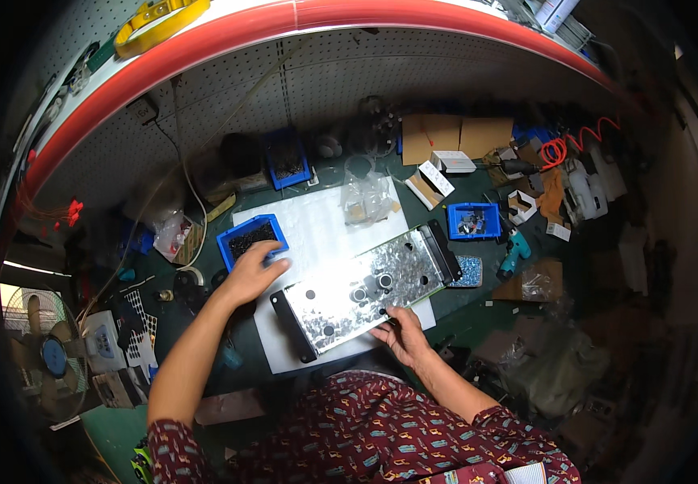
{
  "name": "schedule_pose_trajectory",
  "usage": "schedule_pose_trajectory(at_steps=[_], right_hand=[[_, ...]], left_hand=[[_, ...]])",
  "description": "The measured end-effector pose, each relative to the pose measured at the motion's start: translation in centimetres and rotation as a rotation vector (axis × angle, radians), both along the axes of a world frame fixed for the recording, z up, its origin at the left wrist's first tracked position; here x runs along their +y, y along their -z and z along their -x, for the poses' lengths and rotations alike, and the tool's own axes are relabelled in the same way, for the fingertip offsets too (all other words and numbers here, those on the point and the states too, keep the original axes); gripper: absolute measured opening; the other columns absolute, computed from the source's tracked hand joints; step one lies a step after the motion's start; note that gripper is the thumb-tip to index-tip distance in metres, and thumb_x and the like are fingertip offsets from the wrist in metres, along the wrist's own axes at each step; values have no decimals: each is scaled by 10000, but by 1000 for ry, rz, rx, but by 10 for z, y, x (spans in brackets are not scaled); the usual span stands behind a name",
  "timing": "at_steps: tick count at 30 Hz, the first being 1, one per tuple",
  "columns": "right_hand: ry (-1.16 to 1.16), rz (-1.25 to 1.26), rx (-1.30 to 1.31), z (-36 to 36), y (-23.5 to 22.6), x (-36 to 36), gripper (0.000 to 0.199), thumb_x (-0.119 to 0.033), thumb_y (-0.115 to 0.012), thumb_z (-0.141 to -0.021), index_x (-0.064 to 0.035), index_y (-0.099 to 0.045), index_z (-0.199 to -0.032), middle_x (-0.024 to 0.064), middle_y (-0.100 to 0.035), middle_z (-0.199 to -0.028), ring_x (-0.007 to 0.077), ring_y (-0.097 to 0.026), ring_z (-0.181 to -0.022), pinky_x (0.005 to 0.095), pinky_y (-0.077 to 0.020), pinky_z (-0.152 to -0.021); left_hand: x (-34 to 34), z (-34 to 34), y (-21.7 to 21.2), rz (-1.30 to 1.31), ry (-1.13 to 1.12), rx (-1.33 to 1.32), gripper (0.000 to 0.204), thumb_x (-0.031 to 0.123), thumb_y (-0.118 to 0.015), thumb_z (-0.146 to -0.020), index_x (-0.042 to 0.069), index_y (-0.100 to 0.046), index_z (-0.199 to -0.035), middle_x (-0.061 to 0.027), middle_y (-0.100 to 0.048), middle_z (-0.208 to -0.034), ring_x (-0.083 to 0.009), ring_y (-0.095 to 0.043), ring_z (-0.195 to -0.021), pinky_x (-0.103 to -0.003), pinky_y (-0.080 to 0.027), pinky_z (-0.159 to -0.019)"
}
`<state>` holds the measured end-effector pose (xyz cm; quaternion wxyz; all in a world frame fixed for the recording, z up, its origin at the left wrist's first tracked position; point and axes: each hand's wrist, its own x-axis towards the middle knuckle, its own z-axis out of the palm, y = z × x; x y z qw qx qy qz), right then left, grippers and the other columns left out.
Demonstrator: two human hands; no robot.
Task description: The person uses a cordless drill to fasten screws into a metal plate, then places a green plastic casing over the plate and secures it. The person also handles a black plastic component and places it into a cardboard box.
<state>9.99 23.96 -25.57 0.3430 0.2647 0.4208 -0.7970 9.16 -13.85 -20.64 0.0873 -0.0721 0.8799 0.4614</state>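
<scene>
A shiny rectangular metal housing [341, 302] with dark holes, two round fittings and black end pieces lies tilted above a white sheet. My right hand [404, 335] grips its near edge, the thumb on top and the fingers underneath. At the upper left of the housing, my left hand [256, 273] reaches over the near edge of a blue bin [224, 250] of small black parts, which look like screws. Its thumb and forefinger are apart with nothing visible between them; the other fingertips are partly hidden.
Behind the white sheet [292, 214] stands another blue bin [299, 177]. A clear plastic bag [365, 198] lies on the sheet. To the right are a blue bin of metal parts [474, 234], a teal power driver [515, 252] and small white boxes [430, 185]. A fan [52, 355] stands left.
</scene>
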Motion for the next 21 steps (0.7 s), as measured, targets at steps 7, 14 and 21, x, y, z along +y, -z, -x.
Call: schedule_pose_trajectory(at_steps=[7,14,21], right_hand=[[26,67,53,-9,-3,2,455,-74,-567,-1001,-68,-409,-1427,118,-585,-1352,284,-653,-1179,508,-589,-981],[-147,-42,107,-13,17,2,381,-257,-625,-1033,-64,-580,-1358,74,-603,-1325,213,-607,-1201,416,-541,-969],[-581,-288,463,43,-78,-38,983,-330,-604,-981,165,-3,-1581,385,-483,-1462,460,-568,-1304,482,-487,-1090]], left_hand=[[73,92,97,-145,375,-841,885,742,-401,-1016,24,-517,-1521,-221,-511,-1548,-350,-454,-1445,-444,-342,-1204],[105,90,147,-357,258,-949,827,710,-317,-1052,74,-484,-1555,-189,-522,-1525,-301,-504,-1382,-433,-380,-1157],[78,61,83,-374,110,-794,811,698,-320,-1053,78,-483,-1550,-183,-521,-1526,-313,-500,-1386,-454,-380,-1162]])
